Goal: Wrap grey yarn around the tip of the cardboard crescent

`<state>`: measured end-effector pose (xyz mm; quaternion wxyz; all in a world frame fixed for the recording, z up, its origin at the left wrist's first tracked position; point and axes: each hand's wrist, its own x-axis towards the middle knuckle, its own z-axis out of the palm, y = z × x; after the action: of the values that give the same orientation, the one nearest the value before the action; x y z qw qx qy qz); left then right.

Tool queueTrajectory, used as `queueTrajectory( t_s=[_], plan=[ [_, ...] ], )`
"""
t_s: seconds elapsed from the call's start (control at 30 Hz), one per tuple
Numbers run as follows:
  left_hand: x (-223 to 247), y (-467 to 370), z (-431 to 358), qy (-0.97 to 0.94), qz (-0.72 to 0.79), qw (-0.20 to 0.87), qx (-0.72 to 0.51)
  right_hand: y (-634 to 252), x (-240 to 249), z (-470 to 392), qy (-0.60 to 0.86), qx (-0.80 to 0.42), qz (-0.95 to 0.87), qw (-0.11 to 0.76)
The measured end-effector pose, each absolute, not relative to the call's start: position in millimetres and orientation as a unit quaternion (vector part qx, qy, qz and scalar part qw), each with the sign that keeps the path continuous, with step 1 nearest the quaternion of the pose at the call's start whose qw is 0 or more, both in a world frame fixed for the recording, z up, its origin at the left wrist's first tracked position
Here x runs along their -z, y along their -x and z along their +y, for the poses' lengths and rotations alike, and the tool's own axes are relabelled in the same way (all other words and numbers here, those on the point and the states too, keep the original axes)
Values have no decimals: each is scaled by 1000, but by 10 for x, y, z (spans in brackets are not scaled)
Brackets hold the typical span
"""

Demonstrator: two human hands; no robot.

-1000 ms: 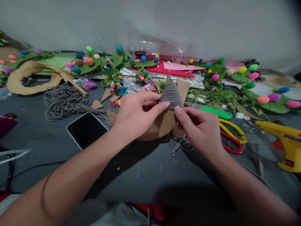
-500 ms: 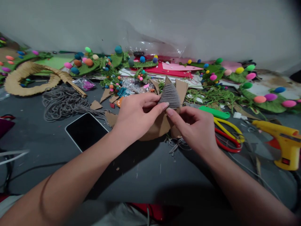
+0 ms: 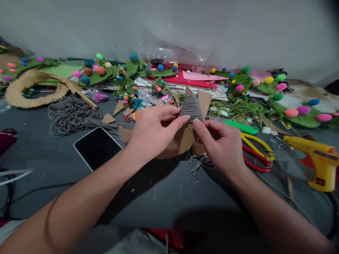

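Note:
Between my hands is a brown cardboard cutout (image 3: pixel 176 144) whose pointed top is covered by rows of grey cord (image 3: pixel 191 106). My left hand (image 3: pixel 155 130) grips it from the left, thumb on the front at the lower edge of the cord rows and fingers behind. On the right, my right hand (image 3: pixel 221 141) pinches at the right end of the lowest cord row, thumb in front. Its other fingertips are partly hidden behind the cardboard. Loose grey cord ends (image 3: pixel 200 162) lie on the table below the piece.
A phone (image 3: pixel 97 148) and a heap of grey cord (image 3: pixel 71 114) lie left. To the right are red-and-yellow-handled scissors (image 3: pixel 256 158), a green cutter (image 3: pixel 241 127) and a yellow glue gun (image 3: pixel 321 158). Green leaves with coloured balls (image 3: pixel 299 113) and a cord-wrapped ring (image 3: pixel 16 91) lie further back.
My right thumb has slid a little to the right along the lower edge of the cord rows, away from the left thumb. My left hand keeps its grip in the same place.

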<state>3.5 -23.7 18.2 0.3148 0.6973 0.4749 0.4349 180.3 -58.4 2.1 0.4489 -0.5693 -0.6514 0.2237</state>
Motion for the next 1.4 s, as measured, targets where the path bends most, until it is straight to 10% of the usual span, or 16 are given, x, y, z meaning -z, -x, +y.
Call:
queueTrajectory(
  t_s=[1.4],
  plan=[
    [-209, -3, -171, -679, 471, 379, -417, -1999, -71, -495, 541, -248, -679, 430]
  ],
)
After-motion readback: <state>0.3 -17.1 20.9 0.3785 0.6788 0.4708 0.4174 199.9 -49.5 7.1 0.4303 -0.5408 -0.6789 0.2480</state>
